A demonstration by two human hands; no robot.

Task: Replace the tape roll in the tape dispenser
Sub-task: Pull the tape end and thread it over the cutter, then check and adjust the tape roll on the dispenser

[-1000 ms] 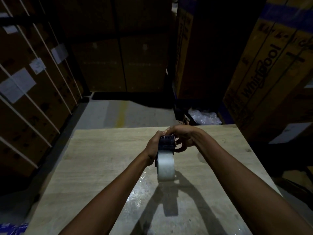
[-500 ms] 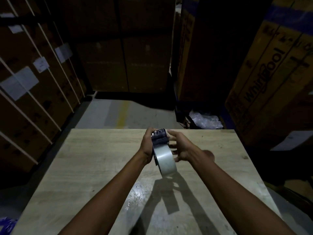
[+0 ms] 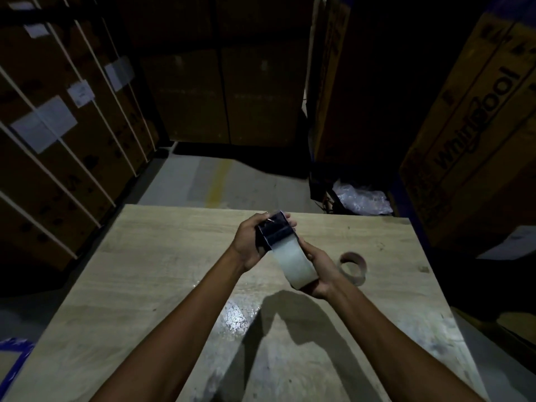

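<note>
Between both hands (image 3: 317, 269): tape dispenser (image 3: 275, 232).

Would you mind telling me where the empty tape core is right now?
In the head view, the empty tape core stands on edge on the wooden table, just right of the right hand holding the new tape roll.

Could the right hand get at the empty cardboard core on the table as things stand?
Probably yes, once freed: the empty core lies just right of the right hand on the bare table, nothing between them. But that hand now grips the tape roll.
</note>
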